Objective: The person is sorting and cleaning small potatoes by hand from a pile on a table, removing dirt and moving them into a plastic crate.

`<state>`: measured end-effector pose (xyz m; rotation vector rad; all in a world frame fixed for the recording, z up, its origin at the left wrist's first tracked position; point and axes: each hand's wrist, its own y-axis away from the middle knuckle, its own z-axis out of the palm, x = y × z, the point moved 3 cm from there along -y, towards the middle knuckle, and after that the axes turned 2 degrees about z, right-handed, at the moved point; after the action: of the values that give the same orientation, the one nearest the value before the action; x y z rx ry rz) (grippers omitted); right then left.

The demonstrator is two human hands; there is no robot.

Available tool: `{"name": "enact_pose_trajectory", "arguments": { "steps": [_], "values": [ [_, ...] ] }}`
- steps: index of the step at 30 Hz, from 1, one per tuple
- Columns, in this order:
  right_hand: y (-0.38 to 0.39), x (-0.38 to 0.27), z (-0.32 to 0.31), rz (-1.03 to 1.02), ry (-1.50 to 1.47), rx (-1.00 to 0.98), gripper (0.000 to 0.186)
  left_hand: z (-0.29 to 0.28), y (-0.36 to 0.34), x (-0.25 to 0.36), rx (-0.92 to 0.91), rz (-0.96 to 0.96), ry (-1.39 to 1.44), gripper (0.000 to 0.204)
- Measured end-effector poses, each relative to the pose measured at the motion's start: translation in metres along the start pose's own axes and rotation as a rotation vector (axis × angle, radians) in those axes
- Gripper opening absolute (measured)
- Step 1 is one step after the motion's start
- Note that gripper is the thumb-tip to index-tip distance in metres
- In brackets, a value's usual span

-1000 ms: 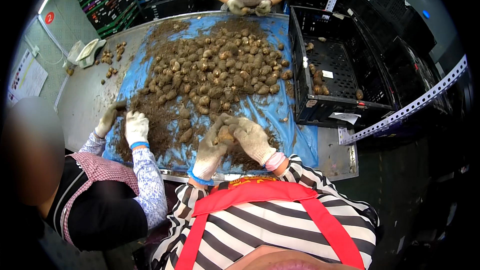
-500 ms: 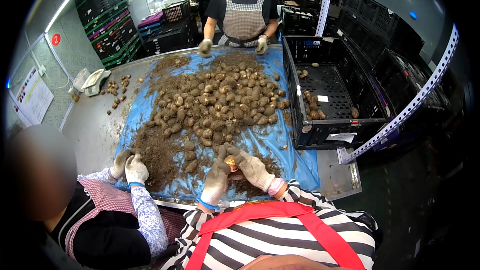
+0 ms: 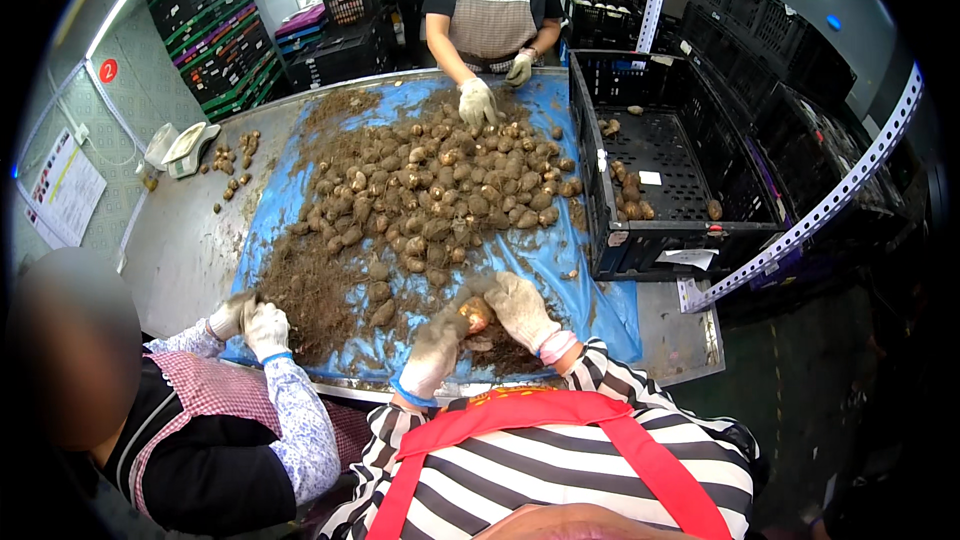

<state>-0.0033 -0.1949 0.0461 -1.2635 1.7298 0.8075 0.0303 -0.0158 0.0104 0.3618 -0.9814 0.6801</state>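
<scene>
One tuber (image 3: 477, 316) between two gloved hands (image 3: 434, 348) (image 3: 522, 316)

The scene is viewed through the left of two fisheye cameras worn on the head, above the near edge of the table (image 3: 185, 235) and aimed down and forward across it. The left hand (image 3: 436, 345) and right hand (image 3: 522, 312) are seen from close above, at the table's near side; stacked crates (image 3: 212, 30) are caught farther off, beyond its far left corner.
</scene>
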Motion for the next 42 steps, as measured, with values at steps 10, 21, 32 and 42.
{"name": "enact_pose_trajectory", "arguments": {
  "steps": [10, 21, 32, 42],
  "values": [
    [-0.007, 0.003, -0.020, -0.265, -0.170, 0.036, 0.028, 0.006, -0.002, 0.026, -0.032, 0.106, 0.218, 0.096],
    [0.002, -0.025, 0.002, -0.220, -0.237, -0.195, 0.035, 0.009, 0.001, 0.027, -0.018, 0.109, 0.161, 0.086],
    [-0.027, 0.010, 0.021, -0.023, -0.040, -0.009, 0.025, 0.018, 0.008, 0.025, 0.218, -0.180, -0.641, 0.071],
    [-0.017, 0.018, -0.007, -0.082, -0.040, -0.084, 0.028, 0.001, -0.004, 0.008, 0.100, 0.092, 0.472, 0.091]
  ]
}}
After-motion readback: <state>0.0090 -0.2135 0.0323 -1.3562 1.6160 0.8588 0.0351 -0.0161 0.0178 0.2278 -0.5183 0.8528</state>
